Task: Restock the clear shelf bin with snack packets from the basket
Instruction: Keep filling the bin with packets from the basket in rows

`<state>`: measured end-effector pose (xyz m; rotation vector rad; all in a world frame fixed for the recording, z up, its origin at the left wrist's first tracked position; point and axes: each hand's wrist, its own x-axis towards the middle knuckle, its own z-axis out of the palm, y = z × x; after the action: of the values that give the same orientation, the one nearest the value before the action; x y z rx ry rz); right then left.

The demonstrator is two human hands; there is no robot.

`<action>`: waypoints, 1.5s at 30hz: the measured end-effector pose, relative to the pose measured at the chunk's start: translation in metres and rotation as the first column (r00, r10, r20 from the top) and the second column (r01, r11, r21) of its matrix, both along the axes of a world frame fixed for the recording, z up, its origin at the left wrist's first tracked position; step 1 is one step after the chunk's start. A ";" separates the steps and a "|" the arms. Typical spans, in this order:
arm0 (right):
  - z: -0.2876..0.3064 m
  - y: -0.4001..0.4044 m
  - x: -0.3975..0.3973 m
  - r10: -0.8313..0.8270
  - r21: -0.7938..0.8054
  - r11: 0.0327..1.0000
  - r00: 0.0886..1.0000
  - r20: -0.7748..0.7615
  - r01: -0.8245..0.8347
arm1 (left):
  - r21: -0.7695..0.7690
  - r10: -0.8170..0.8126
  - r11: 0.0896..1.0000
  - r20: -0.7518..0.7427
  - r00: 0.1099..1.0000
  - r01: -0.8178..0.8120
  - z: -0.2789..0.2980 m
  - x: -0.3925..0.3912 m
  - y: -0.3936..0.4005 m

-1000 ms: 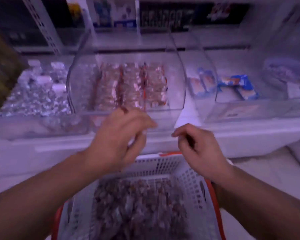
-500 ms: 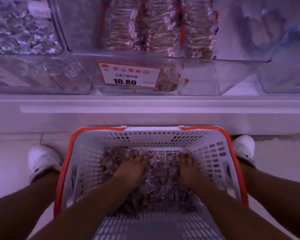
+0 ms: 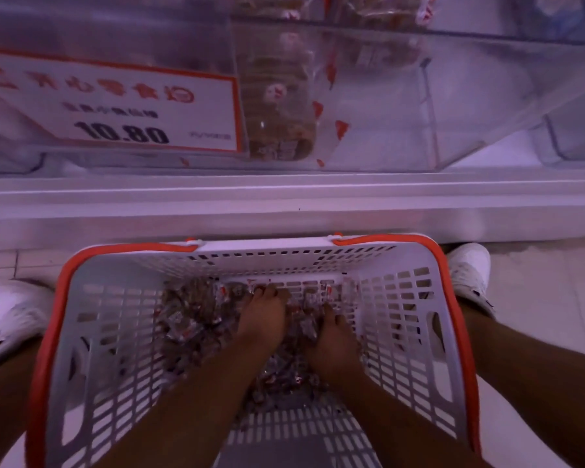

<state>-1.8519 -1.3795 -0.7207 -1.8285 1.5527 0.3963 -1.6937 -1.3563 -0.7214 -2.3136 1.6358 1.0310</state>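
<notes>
A white basket [image 3: 115,332] with an orange rim stands on the floor between my feet. Small snack packets [image 3: 190,319] lie heaped at its bottom. Both my hands are down in that heap, close together. My left hand [image 3: 264,319] has its fingers curled into the packets at the far side. My right hand [image 3: 335,339] digs its fingers into the pile beside it. Above, on the shelf, stands the clear shelf bin [image 3: 385,96], with packets of the same kind [image 3: 277,113] stacked behind its front wall.
A white price tag [image 3: 115,106] reading 10.80 hangs on the bin's front at left. The white shelf edge [image 3: 284,204] runs across just above the basket. My white shoes [image 3: 470,271] [image 3: 14,315] flank the basket. Another clear bin [image 3: 574,140] stands at right.
My hands dropped from the bin's front down into the basket. Since half a second ago they have drawn closer together in the pile, and the view has moved closer in.
</notes>
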 end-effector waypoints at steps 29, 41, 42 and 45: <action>0.151 -0.098 0.022 -0.525 0.597 0.776 0.734 0.431 0.204 | 0.060 0.421 0.846 -0.683 0.597 -0.529 0.144 0.037 -0.011; 0.365 -0.036 0.015 0.068 -0.091 0.996 0.492 0.868 0.022 | 0.284 0.435 0.620 -0.900 0.019 -0.731 0.352 0.031 0.053; 0.369 -0.031 0.016 0.179 -0.224 0.974 0.468 0.865 0.042 | 0.296 0.449 0.626 -0.893 0.023 -0.722 0.356 0.026 0.054; 0.368 -0.021 0.026 0.520 -0.529 0.842 0.411 0.748 -0.103 | 0.413 0.446 0.611 -0.884 -0.136 -0.676 0.364 0.018 0.044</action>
<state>-1.8262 -1.4004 -0.3524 -2.1068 0.5224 -0.7295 -1.6757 -1.3119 -0.3577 -2.5841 0.4549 3.3002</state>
